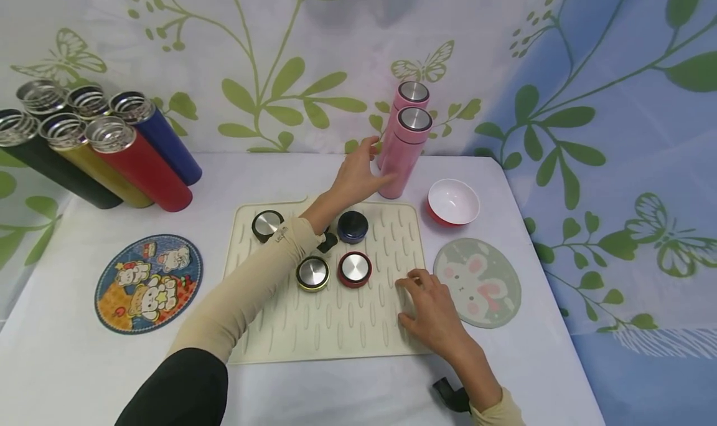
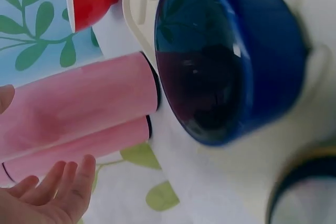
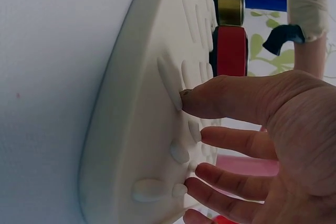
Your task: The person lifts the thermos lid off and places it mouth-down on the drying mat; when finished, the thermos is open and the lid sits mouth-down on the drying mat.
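Note:
Two pink thermos bottles (image 1: 402, 155) with steel-topped lids stand at the back, one behind the other. My left hand (image 1: 358, 175) reaches to them with fingers spread and thumb apart, close beside the front bottle. In the left wrist view its fingers (image 2: 79, 187) are straight, next to the pink bottles (image 2: 79, 103). My right hand (image 1: 434, 311) rests at the right edge of a cream ribbed mat (image 1: 358, 326), fingers loosely bent and holding nothing. On the mat lie bottle lids: a blue lid (image 1: 353, 227), a red lid (image 1: 355, 269), a yellow lid (image 1: 312, 273) and a black lid (image 1: 267, 225).
Several lidless bottles, among them a red bottle (image 1: 151, 170) and a blue bottle (image 1: 168, 142), stand at the back left. A round cartoon mat (image 1: 148, 284) lies at left, a green rabbit mat (image 1: 477, 283) at right. Behind that is a red-and-white bowl (image 1: 454, 202).

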Demonstrator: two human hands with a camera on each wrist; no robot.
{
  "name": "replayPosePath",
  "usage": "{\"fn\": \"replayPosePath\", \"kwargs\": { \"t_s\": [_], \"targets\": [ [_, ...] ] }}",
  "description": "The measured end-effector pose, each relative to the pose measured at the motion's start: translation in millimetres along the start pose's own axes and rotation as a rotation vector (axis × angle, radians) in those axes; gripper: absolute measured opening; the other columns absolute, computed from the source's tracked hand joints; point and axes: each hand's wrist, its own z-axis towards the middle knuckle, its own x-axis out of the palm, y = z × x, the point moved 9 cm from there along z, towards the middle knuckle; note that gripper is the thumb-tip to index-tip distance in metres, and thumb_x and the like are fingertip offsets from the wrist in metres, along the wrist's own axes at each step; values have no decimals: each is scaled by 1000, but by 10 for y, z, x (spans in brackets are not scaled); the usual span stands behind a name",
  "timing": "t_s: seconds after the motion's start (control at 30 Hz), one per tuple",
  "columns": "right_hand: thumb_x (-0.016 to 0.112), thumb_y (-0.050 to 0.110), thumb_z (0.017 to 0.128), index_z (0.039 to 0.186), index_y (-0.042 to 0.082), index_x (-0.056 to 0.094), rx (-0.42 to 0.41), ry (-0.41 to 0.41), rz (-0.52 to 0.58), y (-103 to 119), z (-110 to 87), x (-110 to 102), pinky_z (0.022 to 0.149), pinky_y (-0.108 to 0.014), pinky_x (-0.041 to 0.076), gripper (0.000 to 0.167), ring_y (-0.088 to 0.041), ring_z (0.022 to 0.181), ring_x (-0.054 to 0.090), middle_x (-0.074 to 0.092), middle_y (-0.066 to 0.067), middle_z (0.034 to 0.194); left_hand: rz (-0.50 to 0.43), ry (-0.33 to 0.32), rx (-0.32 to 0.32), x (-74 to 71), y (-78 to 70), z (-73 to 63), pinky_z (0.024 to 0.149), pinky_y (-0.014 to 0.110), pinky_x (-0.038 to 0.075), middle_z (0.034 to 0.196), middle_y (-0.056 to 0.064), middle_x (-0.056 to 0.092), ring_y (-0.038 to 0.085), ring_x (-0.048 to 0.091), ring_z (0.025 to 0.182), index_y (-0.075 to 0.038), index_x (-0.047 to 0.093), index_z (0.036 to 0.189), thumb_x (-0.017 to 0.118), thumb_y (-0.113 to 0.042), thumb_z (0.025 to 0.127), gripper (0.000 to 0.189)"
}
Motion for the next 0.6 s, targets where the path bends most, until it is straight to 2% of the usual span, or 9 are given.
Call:
{"fn": "replayPosePath", "kwargs": {
  "t_s": [0.2, 0.33, 0.5, 0.6],
  "targets": [
    [86, 7, 67, 114, 8, 71, 0, -8, 10, -6, -7, 0, 80, -46, 43, 50, -31, 101, 54, 56, -12, 119, -30, -91, -13, 54, -54, 76, 98, 42, 45, 135, 14, 58, 28, 55, 123, -3, 42, 144, 82, -32, 83, 79],
    [85, 7, 67, 114, 8, 71, 0, -14, 14, -24, -5, -3, 80, -46, 42, 50, -31, 100, 54, 56, -12, 118, -71, -147, -14, 83, -117, 102, 97, 39, 45, 136, 9, 58, 25, 54, 123, -6, 48, 139, 86, -32, 80, 74],
    [83, 6, 66, 114, 8, 71, -11, -18, 21, -30, -10, 3, 79, -46, 43, 49, -30, 98, 54, 56, -11, 117, -96, -157, -41, 164, -143, 131, 100, 35, 45, 137, 6, 57, 17, 53, 124, -9, 43, 142, 87, -32, 78, 80],
    [84, 7, 66, 114, 9, 71, -16, -28, 17, -26, -7, -19, 78, -45, 42, 49, -30, 98, 54, 56, -11, 117, -81, -149, -49, 198, -147, 172, 100, 34, 45, 136, 7, 58, 17, 55, 123, -9, 41, 143, 86, -30, 79, 81]
  ]
}}
